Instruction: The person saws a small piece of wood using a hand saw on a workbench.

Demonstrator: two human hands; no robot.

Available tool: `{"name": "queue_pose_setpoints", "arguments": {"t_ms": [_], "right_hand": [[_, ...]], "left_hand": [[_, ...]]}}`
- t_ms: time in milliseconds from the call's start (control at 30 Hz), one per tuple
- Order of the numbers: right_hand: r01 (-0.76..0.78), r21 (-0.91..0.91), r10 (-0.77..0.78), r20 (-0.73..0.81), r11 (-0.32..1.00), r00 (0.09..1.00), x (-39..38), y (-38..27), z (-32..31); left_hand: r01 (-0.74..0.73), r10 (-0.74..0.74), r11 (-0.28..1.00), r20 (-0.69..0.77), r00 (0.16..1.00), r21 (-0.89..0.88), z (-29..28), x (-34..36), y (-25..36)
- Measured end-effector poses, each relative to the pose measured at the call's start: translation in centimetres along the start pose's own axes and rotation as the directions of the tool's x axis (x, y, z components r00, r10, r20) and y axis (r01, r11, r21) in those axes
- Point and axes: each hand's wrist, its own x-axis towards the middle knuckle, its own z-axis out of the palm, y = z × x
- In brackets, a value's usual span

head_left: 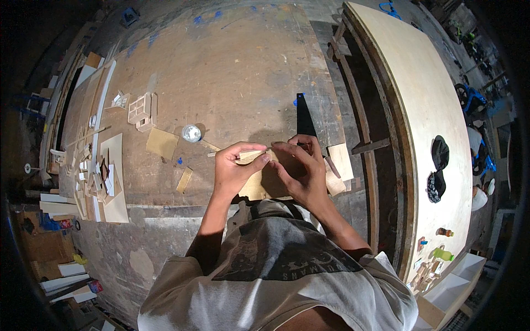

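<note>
Close in front of my body, my left hand is closed around a small pale wooden piece, thumb along its near side. Beside it, my right hand has its fingers curled, the index fingertip meeting the left fingertips at the end of that piece. Something tiny and dark shows between the fingertips, too small to name. Under both hands lies a flat light wooden board at the table's near edge, partly in shadow. A handsaw with a black blade lies just beyond my right hand, its lower end hidden by that hand.
On the worktable stand a small wooden model house and a clear cup. A square wooden plate lies near them. Wood scraps pile up at left. Right of a gap stands another pale-topped table.
</note>
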Motion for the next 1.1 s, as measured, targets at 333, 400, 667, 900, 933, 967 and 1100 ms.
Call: {"name": "queue_pose_setpoints", "arguments": {"t_ms": [333,400,667,900,933,967,1100], "right_hand": [[-0.021,0.003,0.021,-0.024,1.0,0.999,0.0,0.8,0.2],[-0.011,-0.008,0.011,-0.026,1.0,1.0,0.0,0.7,0.1],[0.004,-0.021,-0.005,-0.026,1.0,1.0,0.0,0.9,0.1],[0.004,-0.036,-0.005,-0.032,0.999,0.999,0.1,0.6,0.1],[-0.039,0.004,0.039,-0.027,0.999,0.999,0.1,0.3,0.1],[-0.083,0.045,0.084,-0.019,0.996,0.996,0.1,0.2,0.1],[-0.075,0.039,0.076,-0.025,0.996,0.997,0.2,0.6,0.1]], "left_hand": [[0.082,-0.081,0.995,0.008,0.997,-0.061,0.1,0.1,-0.3],[0.103,-0.103,0.992,0.01,0.995,-0.072,0.0,0.1,-0.2],[0.094,-0.094,0.994,0.016,0.995,-0.055,0.0,0.2,-0.2],[0.073,-0.073,0.996,0.014,0.997,-0.044,0.1,0.3,-0.1],[0.077,-0.077,0.996,0.013,0.997,-0.046,0.1,0.3,-0.2],[0.078,-0.078,0.996,0.013,0.997,-0.046,0.2,0.3,-0.1],[0.056,-0.056,0.998,0.006,0.998,-0.032,0.2,0.3,0.0]]}}
